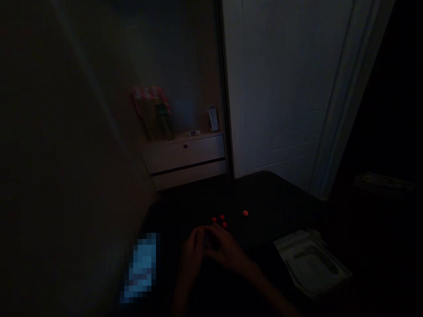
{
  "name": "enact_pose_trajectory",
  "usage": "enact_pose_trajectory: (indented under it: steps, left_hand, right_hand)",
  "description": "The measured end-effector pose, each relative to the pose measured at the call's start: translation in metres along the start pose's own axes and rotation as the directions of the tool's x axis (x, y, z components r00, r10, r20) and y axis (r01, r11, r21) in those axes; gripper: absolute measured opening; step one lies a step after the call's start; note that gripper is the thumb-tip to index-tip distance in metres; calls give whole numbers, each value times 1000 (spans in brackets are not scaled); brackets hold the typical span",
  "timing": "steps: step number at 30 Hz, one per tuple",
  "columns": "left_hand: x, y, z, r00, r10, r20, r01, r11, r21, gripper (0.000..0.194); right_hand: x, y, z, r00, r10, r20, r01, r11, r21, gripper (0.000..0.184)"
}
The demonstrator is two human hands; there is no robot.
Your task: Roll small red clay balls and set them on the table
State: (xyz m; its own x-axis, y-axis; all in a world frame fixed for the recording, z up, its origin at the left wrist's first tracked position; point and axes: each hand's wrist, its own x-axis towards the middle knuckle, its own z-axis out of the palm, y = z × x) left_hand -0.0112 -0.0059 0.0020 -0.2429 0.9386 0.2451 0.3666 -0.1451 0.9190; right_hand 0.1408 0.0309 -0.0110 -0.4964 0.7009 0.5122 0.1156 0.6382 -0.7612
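Over the near part of a dark table, my left hand (pixel 193 249) and my right hand (pixel 225 248) come together with their fingertips meeting. The fingers of both are curled in a pinch, and the dim light hides whatever lies between them. Just beyond the fingertips lie small red balls: one at the left (pixel 214 219), one behind it (pixel 222 217) and one nearer (pixel 224 225). A larger, paler orange-pink ball (pixel 245 213) sits apart, farther right on the table.
The dark table (pixel 264 189) reaches toward a pale door (pixel 280 88). A white package (pixel 312 264) lies at the right. Left of my hands is a blurred-out bright patch (pixel 141 268). Behind stands a drawer cabinet (pixel 198 154) holding a green bottle (pixel 164 121) and small items.
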Motion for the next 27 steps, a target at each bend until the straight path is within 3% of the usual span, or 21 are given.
enact_pose_trajectory:
  steps: [6, 10, 16, 20, 27]
  left_hand:
    - [1, -4, 1, 1000, 19, 21, -20, 999, 34, 52]
    - [-1, 0, 3, 998, 31, 59, -36, 995, 90, 51]
    - [-2, 2, 5, 998, 22, 56, -30, 988, 150, 48]
    - [-2, 2, 6, 998, 16, 60, -27, 982, 188, 47]
    - [-3, -2, 6, 999, 22, 47, -30, 987, 158, 53]
  right_hand:
    - [-1, 0, 3, 999, 32, 30, -25, 973, -228, 53]
    - [-2, -2, 8, 999, 31, -22, -37, 932, -361, 46]
    - [-5, -2, 15, 998, 0, -71, -28, 922, -386, 43]
    - [-5, -1, 16, 997, -3, -71, -19, 948, -318, 37]
    - [-3, -1, 14, 996, -39, -84, 14, 958, -285, 36]
